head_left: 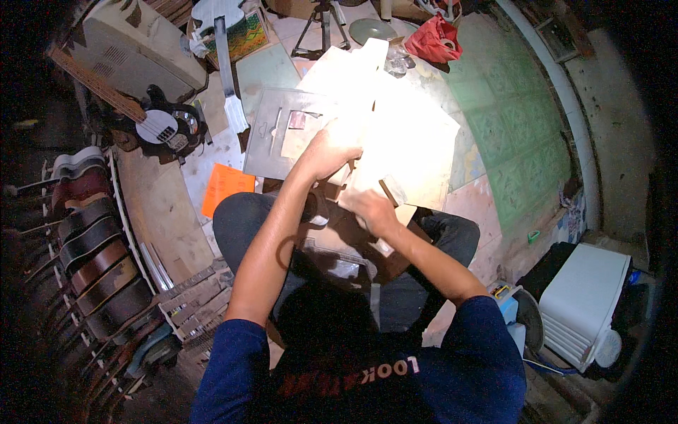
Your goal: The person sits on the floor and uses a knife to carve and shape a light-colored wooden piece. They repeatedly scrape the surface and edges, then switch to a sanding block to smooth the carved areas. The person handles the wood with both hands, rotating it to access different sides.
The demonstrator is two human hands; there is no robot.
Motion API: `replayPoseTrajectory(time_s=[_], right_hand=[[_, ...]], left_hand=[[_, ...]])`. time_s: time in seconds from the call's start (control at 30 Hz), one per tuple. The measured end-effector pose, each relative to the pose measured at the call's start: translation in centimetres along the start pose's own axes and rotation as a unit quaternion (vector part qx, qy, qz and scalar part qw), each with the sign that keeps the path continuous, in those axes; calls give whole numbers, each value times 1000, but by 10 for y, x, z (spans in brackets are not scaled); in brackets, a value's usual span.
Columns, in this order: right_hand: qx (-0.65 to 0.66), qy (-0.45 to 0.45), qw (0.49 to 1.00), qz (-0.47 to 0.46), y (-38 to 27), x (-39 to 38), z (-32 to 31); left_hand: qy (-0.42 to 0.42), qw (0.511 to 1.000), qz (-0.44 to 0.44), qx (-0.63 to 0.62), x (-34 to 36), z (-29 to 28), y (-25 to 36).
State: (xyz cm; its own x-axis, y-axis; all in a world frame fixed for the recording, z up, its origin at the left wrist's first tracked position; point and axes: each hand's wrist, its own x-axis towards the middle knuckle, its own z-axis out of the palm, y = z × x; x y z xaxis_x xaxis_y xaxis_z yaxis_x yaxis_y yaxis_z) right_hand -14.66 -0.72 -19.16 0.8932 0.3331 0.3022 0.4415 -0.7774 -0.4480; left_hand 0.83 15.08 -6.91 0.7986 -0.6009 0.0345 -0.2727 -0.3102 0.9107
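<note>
Two bare hands are busy over a big pale sheet (406,152) that looks like thin board or paper. It lies on the floor just past the person's knees and glows very bright under a light. The left hand (332,150) rests on the near left edge of that sheet, fingers curled down on it, so the sheet spreads out up and to the right of this hand. I cannot tell if it pinches the edge or only presses on it. The right hand (373,210) is lower, close to the lap, and is closed around a small thin stick-like tool (388,191) whose tip pokes up onto the sheet's near edge. The two hands are near each other but apart. A grey flat template with cut-out shapes (272,138) lies just beside the left hand, partly under the sheet. An orange paper (224,185) lies farther left on the floor. A row of guitar bodies (95,247) stands along the left side.
</note>
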Motion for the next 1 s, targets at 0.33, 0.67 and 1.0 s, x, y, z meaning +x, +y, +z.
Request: replayPoseTrajectory(time_s=[0.33,0.67,1.0], right_hand=[[116,-91,984,99,-32,-25,-11],[360,195,768,493,-59,-17,-9],[248,261,796,487,-60,-5,-17]], left_hand=[[-21,996,-84,27,4,-5,-9],[-30,991,-128,30,5,-4,2],[41,914,-243,-323,-8,45,20]])
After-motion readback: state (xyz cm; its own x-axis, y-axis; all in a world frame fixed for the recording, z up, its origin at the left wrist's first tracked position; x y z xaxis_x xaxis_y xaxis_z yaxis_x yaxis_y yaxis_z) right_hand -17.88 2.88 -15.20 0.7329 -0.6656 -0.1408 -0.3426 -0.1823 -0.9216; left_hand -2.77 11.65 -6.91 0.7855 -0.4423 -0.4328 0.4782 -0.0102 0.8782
